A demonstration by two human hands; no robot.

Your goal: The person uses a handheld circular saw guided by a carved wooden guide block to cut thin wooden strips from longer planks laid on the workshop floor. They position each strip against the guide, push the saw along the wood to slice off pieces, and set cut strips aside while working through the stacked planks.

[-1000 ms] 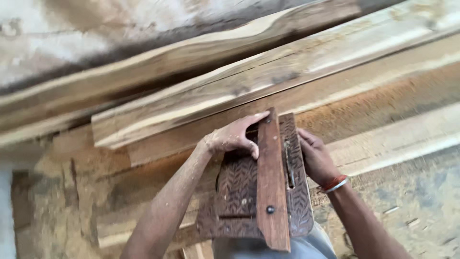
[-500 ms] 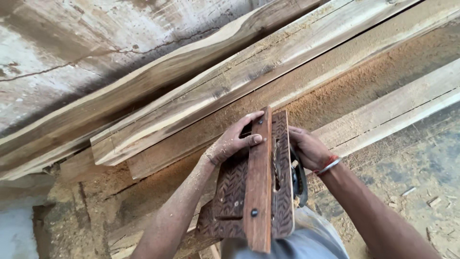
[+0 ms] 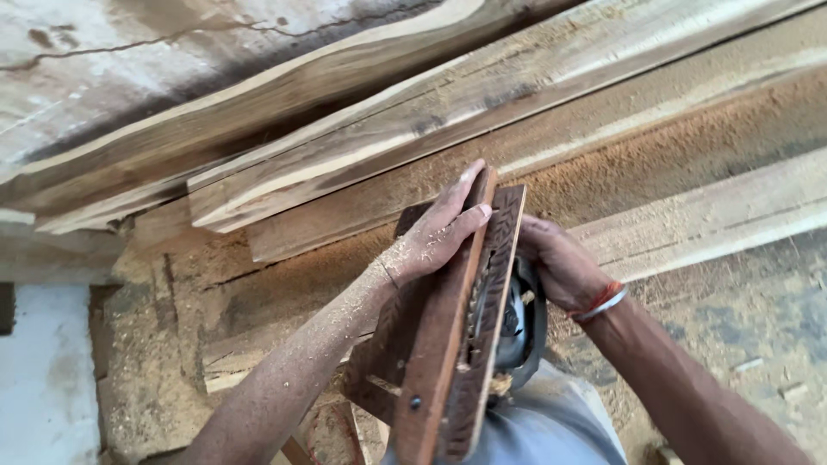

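Note:
I hold a dark carved wooden panel with a plain reddish strip fixed along it, standing on edge in front of my body. My left hand, dusted with sawdust, lies over the top left of the panel with fingers across the strip. My right hand, with a red and white band at the wrist, grips the panel's right side. Behind the panel, by my right hand, a dark round machine part shows.
Several long rough planks lie slanting across the view beyond my hands. A sawdust-covered beam runs under them, and a pale plank lies at right. Sawdust covers the ground. A cracked pale wall is at upper left.
The panel has tipped further onto its edge, so its carved face is narrower to the view. Both hands kept their hold and sit slightly higher and to the right in the frame.

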